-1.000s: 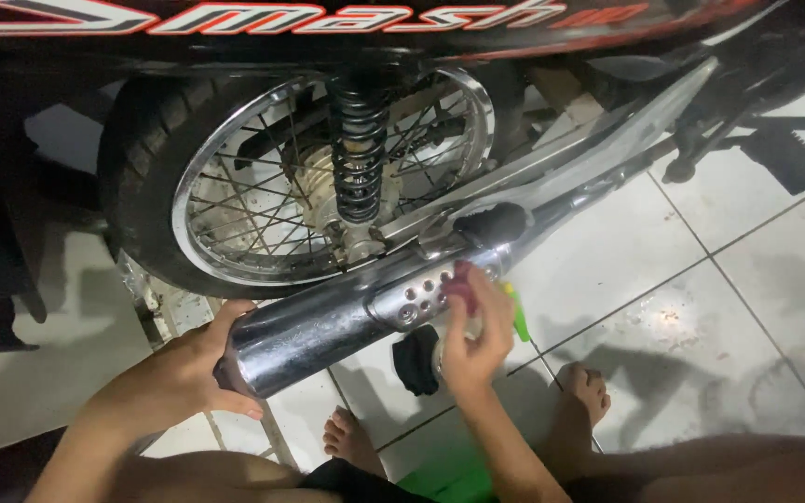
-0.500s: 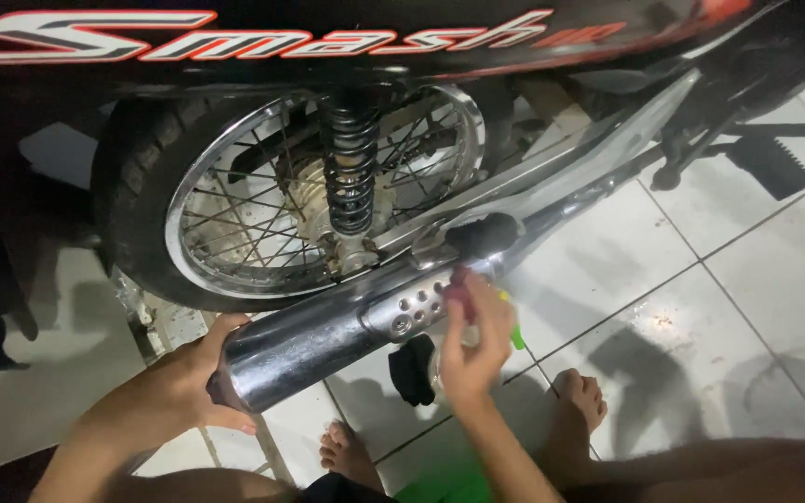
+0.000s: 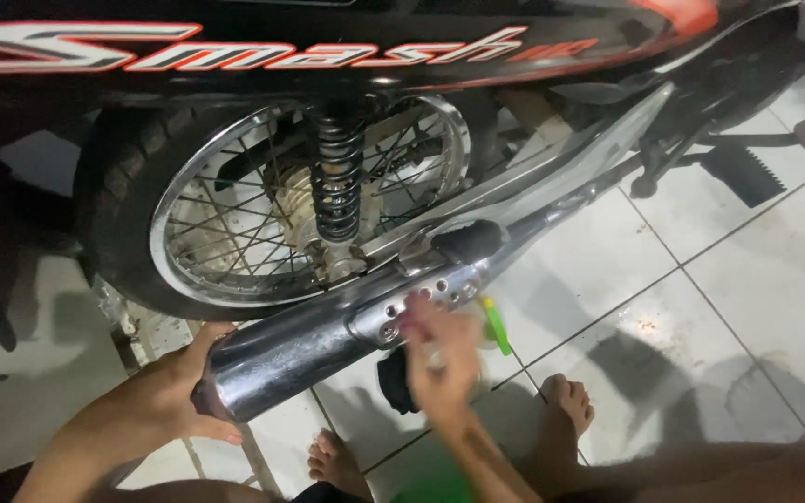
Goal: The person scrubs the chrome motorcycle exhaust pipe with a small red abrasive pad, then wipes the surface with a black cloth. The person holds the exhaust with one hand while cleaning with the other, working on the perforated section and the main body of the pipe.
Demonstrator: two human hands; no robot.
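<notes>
1. Left hand [image 3: 165,396]: one. Grip wrapped around the rear end of the exhaust muffler [image 3: 328,345], thumb below, fingers curled over the rim; clamped on it.
2. Right hand [image 3: 440,359]: one, blurred. Fingers bunched together at the muffler's perforated heat shield [image 3: 426,303], just beside a green-handled tool [image 3: 496,326]; whether the grip holds that tool cannot be told.
3. Exhaust muffler: one, chrome, slanting up from lower left to the right, beneath the rear wheel [image 3: 300,210].
4. Rear wheel: one, spoked, chrome rim, black tyre.
5. Shock absorber [image 3: 335,182]: one visible, black coil spring, upright in front of the wheel.
6. Bare feet: two, left foot [image 3: 337,461] and right foot [image 3: 566,405], on the white tiled floor [image 3: 729,307].
7. Footpeg [image 3: 747,172]: one, black, at upper right.
</notes>
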